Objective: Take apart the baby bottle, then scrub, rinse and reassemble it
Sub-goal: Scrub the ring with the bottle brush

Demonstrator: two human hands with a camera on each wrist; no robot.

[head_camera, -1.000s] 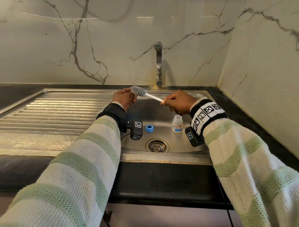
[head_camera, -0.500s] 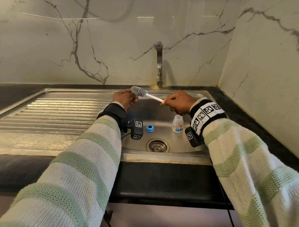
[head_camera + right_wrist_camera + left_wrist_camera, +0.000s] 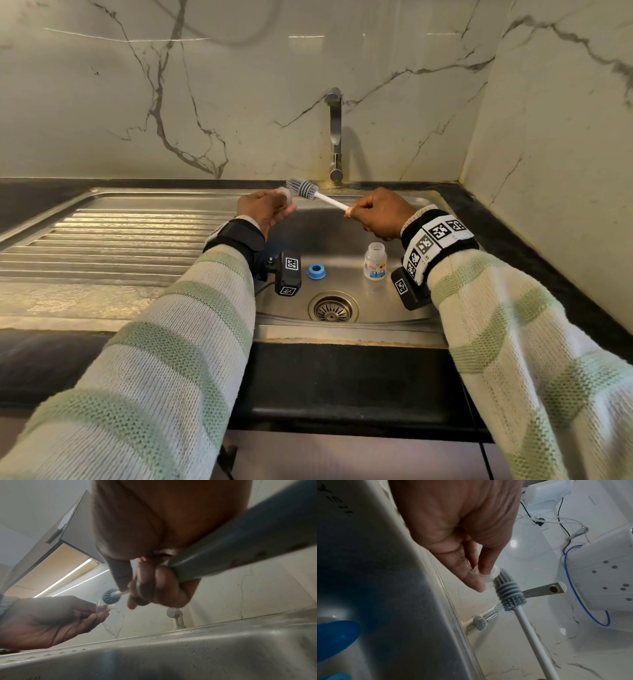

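Brush in the gripping right hand now sits off the clear teat pinched by the left hand; teat scrubbing seems nearly done.

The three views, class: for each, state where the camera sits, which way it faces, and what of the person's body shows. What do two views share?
Head: worn on the head, faces down at the sink; both striped sleeves, both hands show.
Left wrist: under the left hand, faces its fingers pinching the clear nipple.
Right wrist: under the right hand, looks up across the basin; both hands show.
Shared: all show the brush.
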